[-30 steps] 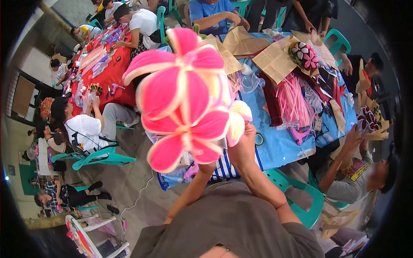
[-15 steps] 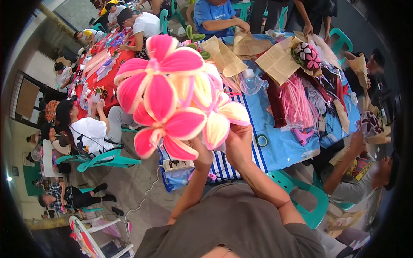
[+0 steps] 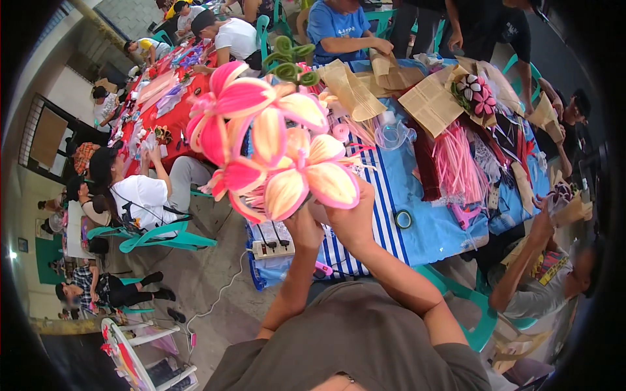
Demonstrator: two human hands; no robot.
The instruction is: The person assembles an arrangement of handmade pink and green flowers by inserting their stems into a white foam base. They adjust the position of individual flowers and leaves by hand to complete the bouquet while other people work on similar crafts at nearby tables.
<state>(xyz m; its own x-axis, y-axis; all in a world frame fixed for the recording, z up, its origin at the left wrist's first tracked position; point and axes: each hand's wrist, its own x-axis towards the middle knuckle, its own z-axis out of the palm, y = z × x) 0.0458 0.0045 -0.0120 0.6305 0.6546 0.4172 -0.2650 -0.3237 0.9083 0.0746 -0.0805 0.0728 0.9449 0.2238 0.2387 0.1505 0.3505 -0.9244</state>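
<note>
A bunch of pink and cream fuzzy flowers, shaped like pipe-cleaner blossoms, is held up in front of me. Green curled fuzzy leaves show just beyond its top. My left hand is closed below the blossoms, around stems that the petals mostly hide. Close beside it, my right hand is also closed at the underside of the bunch, its fingertips tucked behind the lower petals.
On the blue table lie green tape, a clear tape roll, brown printed paper, pink strips and a pink glue gun. A power strip sits at the near left corner. People work around both tables.
The bunch has turned and shrunk in view, bringing more cream petals forward and the green leaves further into sight. My right hand has shifted slightly left, nearer my left hand.
</note>
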